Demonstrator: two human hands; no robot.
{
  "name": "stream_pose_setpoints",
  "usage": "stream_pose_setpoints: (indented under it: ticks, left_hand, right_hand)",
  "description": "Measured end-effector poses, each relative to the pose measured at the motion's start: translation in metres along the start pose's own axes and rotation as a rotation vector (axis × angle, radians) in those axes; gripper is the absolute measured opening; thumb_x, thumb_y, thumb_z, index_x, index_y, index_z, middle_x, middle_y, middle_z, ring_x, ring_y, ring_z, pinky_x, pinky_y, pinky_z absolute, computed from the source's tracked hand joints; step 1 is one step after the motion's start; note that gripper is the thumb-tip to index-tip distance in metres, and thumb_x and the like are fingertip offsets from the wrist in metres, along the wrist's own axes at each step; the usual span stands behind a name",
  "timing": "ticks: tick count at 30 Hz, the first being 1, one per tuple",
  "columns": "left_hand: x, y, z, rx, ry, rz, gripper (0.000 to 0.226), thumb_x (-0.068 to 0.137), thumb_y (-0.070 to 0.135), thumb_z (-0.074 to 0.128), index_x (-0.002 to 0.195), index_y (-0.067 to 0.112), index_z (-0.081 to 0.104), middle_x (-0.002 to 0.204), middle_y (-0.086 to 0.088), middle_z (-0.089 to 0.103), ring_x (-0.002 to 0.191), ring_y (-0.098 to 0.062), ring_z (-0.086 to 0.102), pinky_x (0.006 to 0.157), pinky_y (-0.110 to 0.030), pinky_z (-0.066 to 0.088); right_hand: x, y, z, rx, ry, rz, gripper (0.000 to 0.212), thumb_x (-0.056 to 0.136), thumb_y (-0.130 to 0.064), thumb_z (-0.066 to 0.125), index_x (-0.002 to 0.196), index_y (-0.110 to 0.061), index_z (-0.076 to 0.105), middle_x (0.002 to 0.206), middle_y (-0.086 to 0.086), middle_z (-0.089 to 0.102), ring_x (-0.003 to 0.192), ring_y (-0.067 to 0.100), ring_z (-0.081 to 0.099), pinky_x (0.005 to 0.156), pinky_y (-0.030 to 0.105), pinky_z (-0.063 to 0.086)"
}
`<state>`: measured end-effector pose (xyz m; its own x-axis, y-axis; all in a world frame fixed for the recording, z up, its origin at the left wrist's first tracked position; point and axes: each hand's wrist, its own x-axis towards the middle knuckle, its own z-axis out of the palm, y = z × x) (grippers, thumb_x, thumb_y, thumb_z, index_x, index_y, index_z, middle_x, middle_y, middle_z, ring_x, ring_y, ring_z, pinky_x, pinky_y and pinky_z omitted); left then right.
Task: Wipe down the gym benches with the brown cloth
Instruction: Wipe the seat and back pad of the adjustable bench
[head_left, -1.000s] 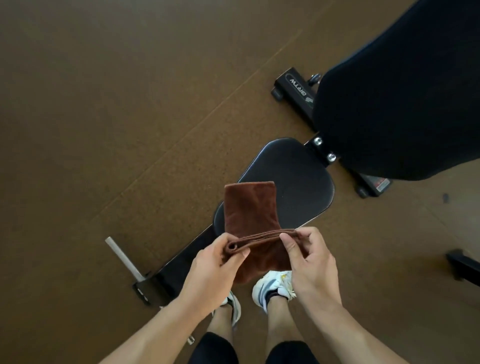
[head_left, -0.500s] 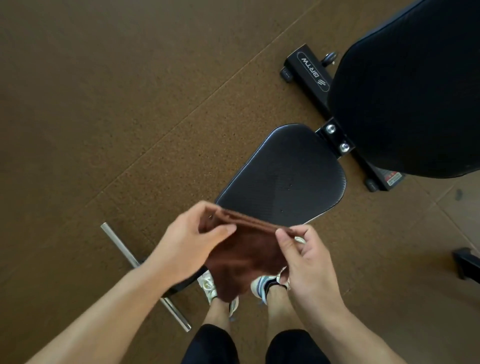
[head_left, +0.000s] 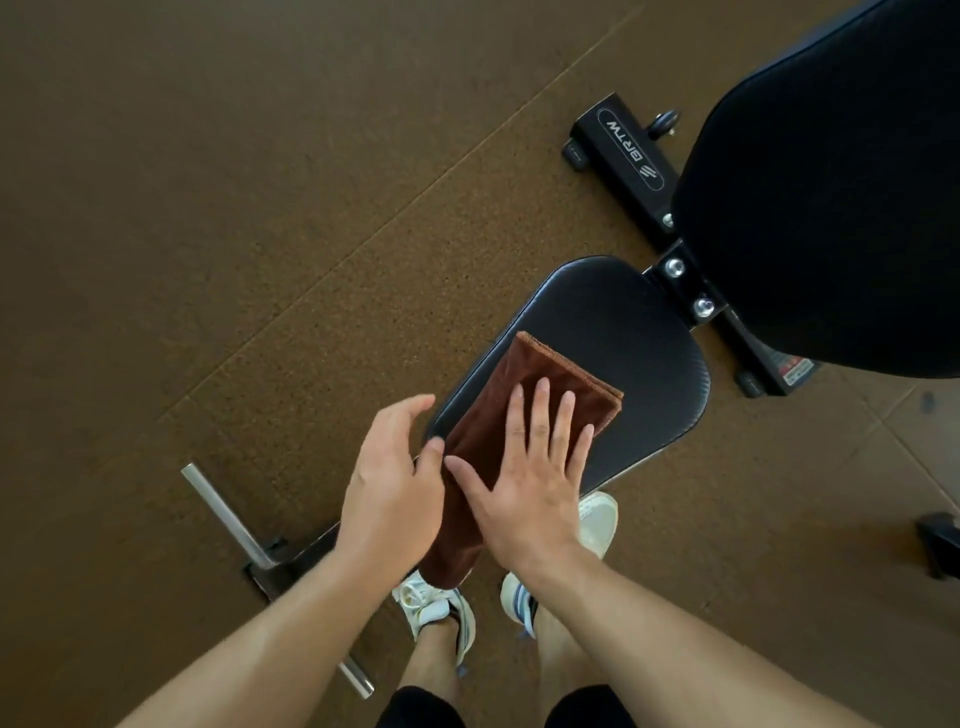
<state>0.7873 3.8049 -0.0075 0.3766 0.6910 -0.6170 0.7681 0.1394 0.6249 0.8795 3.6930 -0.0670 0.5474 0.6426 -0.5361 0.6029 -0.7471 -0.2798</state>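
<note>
A black padded bench (head_left: 597, 332) runs from the lower middle of the view toward 2 o'clock, its seat pad low and its large back pad (head_left: 831, 197) raised at the upper right. A black base bar (head_left: 621, 150) with white lettering lies on the brown floor (head_left: 234, 208) at 1 o'clock, and a silver crossbar (head_left: 223, 512) juts out at 8 o'clock. Two white sneakers (head_left: 434, 608) stand at 6 o'clock, just below the seat pad.

The folded brown cloth (head_left: 524, 384) lies on the seat pad, its near end hanging over the pad's edge. The right hand (head_left: 524, 483) presses flat on the cloth, fingers straight and spread, grip open. The left hand (head_left: 392, 488) sits at the cloth's 9 o'clock side, fingers loosely bent, thumb touching the cloth's edge, grip open.
</note>
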Motion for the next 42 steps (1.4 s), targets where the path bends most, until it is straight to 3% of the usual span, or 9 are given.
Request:
stream_pose_setpoints:
  ticks: [4,9,13,18,25,30,34,37,42]
  left_hand:
    - [-0.007,-0.021,0.015,0.066,-0.024,0.026,0.062,0.105,0.032,0.049,0.159,0.039,0.021,0.166,0.021,0.014,0.152,0.001,0.010,0.125,-0.038,0.019]
    - [0.001,-0.024,0.034,0.185,-0.070,0.035,0.087,0.099,0.050,0.053,0.161,0.036,-0.007,0.167,0.020,-0.016,0.154,-0.002,-0.014,0.127,-0.038,0.003]
    - [0.016,-0.012,0.043,0.315,-0.060,0.138,0.101,0.094,0.053,0.061,0.160,0.034,-0.012,0.168,0.010,-0.020,0.155,-0.010,-0.017,0.125,-0.035,-0.003]
    - [0.026,-0.007,0.041,0.439,-0.020,0.182,0.100,0.096,0.046,0.063,0.161,0.031,-0.010,0.170,0.005,-0.015,0.156,-0.014,-0.015,0.129,-0.040,-0.001]
    - [0.004,-0.032,0.021,0.050,0.022,-0.038,0.067,0.106,0.020,0.040,0.162,0.037,0.007,0.170,0.018,0.004,0.153,0.003,-0.001,0.127,-0.033,0.005]
    - [0.007,-0.027,0.007,-0.007,-0.002,-0.077,0.061,0.108,0.026,0.040,0.162,0.037,0.012,0.169,0.019,0.011,0.153,0.003,0.008,0.126,-0.032,0.011]
    - [0.018,-0.012,0.003,-0.070,0.032,-0.128,0.061,0.108,0.032,0.041,0.162,0.035,0.013,0.168,0.016,0.015,0.154,-0.004,0.015,0.127,-0.037,0.017]
    - [0.021,-0.006,-0.002,-0.105,0.106,-0.164,0.058,0.108,0.036,0.040,0.161,0.038,0.016,0.167,0.013,0.021,0.153,-0.009,0.021,0.125,-0.041,0.023]
    - [0.009,-0.003,-0.018,-0.102,0.162,-0.146,0.054,0.108,0.036,0.039,0.160,0.035,0.024,0.165,0.009,0.028,0.151,-0.009,0.025,0.124,-0.041,0.025]
  right_hand:
    - [0.043,0.002,-0.003,-0.118,0.149,-0.145,0.090,0.099,-0.079,0.019,0.169,-0.024,0.006,0.177,0.004,-0.007,0.161,0.029,-0.017,0.129,0.058,-0.009]
    - [0.106,0.011,-0.031,-0.199,0.195,-0.289,0.067,0.106,-0.064,0.021,0.163,-0.031,0.033,0.176,0.002,0.015,0.163,0.028,-0.001,0.130,0.058,-0.002]
    - [0.146,0.036,-0.058,-0.102,0.336,-0.269,0.053,0.111,-0.048,0.032,0.153,-0.024,0.053,0.168,-0.001,0.038,0.162,0.022,0.018,0.132,0.049,0.004]
    - [0.130,0.072,-0.065,0.048,0.431,0.001,0.052,0.113,-0.041,0.034,0.159,-0.018,0.042,0.171,0.002,0.031,0.162,0.019,0.014,0.133,0.044,0.007]
    - [0.024,0.011,-0.013,0.010,0.147,-0.044,0.103,0.088,-0.088,0.034,0.166,-0.022,0.018,0.177,0.010,-0.001,0.161,0.027,-0.018,0.130,0.051,-0.010]
    - [0.060,0.040,-0.019,-0.026,0.170,-0.494,0.080,0.093,-0.069,0.050,0.156,-0.021,0.044,0.170,0.004,0.033,0.162,0.029,0.014,0.129,0.061,0.014]
    - [0.140,0.042,-0.072,-0.042,0.216,-0.214,0.076,0.094,-0.069,0.045,0.149,-0.017,0.053,0.165,0.004,0.042,0.160,0.029,0.022,0.131,0.056,0.010]
    - [0.169,0.011,-0.103,-0.295,0.046,-0.102,0.069,0.090,-0.078,0.046,0.133,-0.027,0.064,0.144,0.003,0.060,0.149,0.028,0.037,0.130,0.052,0.007]
    - [0.101,-0.061,-0.060,-0.436,-0.300,-0.545,0.057,0.089,-0.077,0.047,0.112,-0.031,0.071,0.111,-0.003,0.074,0.124,0.024,0.061,0.121,0.048,0.023]
